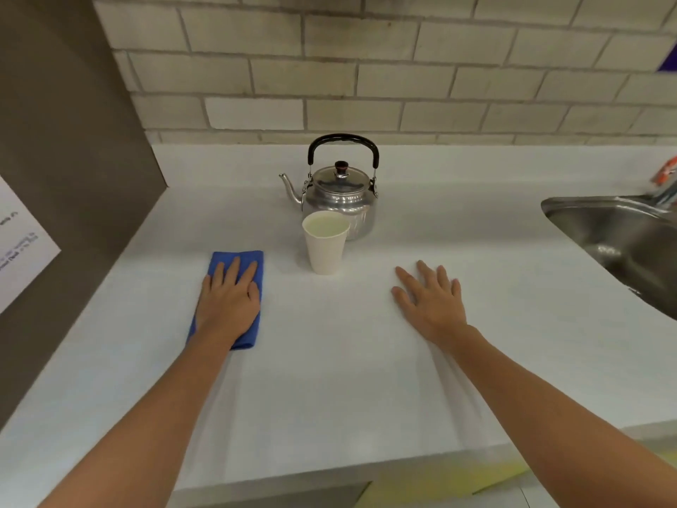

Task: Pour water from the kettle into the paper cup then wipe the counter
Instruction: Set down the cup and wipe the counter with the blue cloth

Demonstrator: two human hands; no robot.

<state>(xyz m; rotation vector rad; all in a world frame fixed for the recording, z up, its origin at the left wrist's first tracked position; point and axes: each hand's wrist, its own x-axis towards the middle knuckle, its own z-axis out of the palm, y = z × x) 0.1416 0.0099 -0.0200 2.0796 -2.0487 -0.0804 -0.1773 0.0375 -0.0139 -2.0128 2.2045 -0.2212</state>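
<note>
A steel kettle (339, 194) with a black handle stands upright near the back of the white counter (348, 379), spout pointing left. Just in front of it stands a white paper cup (325, 249) with water inside. A folded blue cloth (252, 262) lies flat on the counter to the cup's left. My left hand (229, 304) rests flat on the cloth, fingers extended, pressing it down. My right hand (430, 300) lies flat on the bare counter to the right of the cup, fingers spread, holding nothing.
A steel sink (622, 243) is set into the counter at the right, with a colourful item (665, 181) at its back edge. A brown panel (66, 177) with a white paper sheet (18, 243) walls off the left side. Tiled wall (366, 67) runs behind.
</note>
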